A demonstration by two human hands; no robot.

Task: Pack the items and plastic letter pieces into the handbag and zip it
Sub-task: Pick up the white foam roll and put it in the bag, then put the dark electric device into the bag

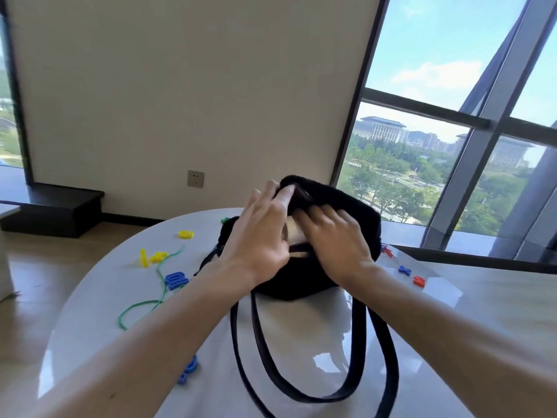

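A black fuzzy handbag (358,218) stands in the middle of the round white table (301,327), its two long straps (373,342) trailing toward me. My left hand (259,239) grips the bag's upper rim by the zipper, fingertips on the far edge. My right hand (334,236) lies beside it with fingers curled into the opening. A pale surface (294,233) shows between the hands; I cannot tell what it is. Plastic letters lie loose: yellow ones (186,234), a blue one (176,280) and another blue one (188,369) on the left, a blue X (404,270) and an orange piece (419,281) on the right.
A green string (150,300) snakes across the table's left side. A small green piece (224,220) peeks out behind the bag and a red piece (387,251) lies at its right. A dark low step (54,209) stands by the wall. Large windows fill the right.
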